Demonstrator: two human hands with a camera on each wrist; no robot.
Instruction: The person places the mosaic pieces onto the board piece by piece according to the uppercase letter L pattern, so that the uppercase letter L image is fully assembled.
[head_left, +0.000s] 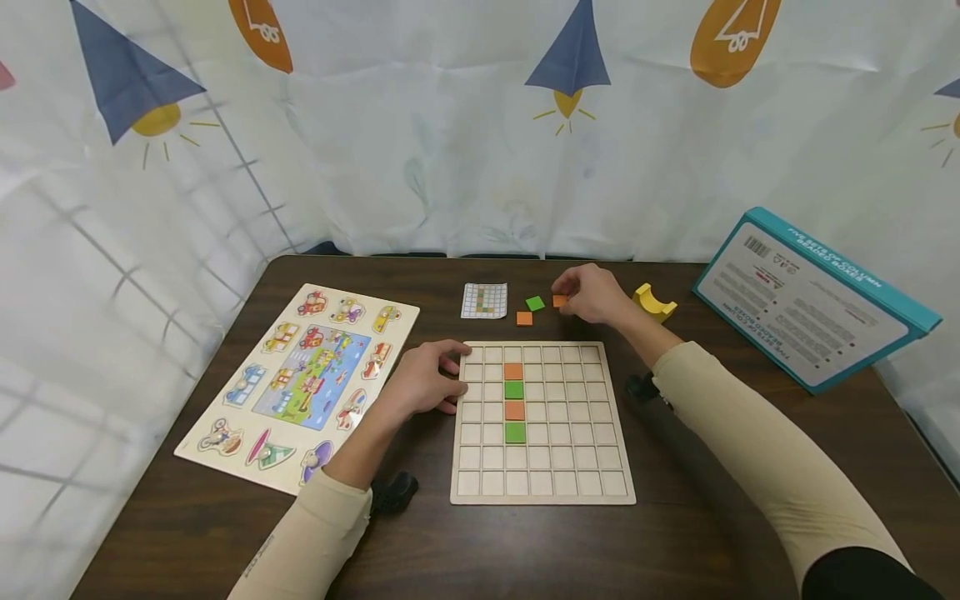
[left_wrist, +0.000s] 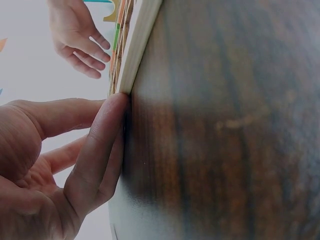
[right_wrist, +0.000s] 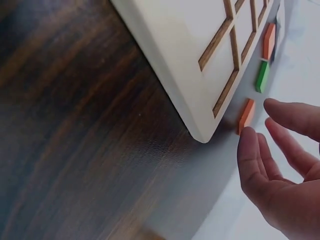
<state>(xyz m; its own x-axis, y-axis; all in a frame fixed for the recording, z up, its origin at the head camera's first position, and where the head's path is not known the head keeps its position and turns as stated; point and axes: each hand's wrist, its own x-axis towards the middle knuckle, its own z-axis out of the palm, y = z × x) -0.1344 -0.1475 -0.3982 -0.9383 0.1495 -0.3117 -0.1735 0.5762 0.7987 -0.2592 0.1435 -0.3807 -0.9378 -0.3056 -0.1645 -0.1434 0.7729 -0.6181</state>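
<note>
My left hand [head_left: 423, 379] rests its fingertips against the left edge of a wooden grid board [head_left: 555, 479]. Up close in the left wrist view, those fingers [left_wrist: 100, 145] meet the board's side [left_wrist: 137, 47]. In one column of the grid sit orange and green square tiles, alternating. Beyond the board, my right hand [head_left: 596, 293] reaches to a loose orange tile [head_left: 558, 301]. Its thumb and fingers are spread apart in the right wrist view, with the fingertips right at that orange tile [right_wrist: 246, 116]. Nearby lie a green tile [head_left: 534, 303] and another orange tile [head_left: 524, 318].
A small pattern card [head_left: 484, 310] lies behind the board. To the left is a picture puzzle board [head_left: 315, 375] with vehicle and toy pieces. A yellow curved block [head_left: 654, 302] and a tilted teal-edged box [head_left: 810, 308] stand at the right. A printed curtain [head_left: 480, 167] hangs behind the table.
</note>
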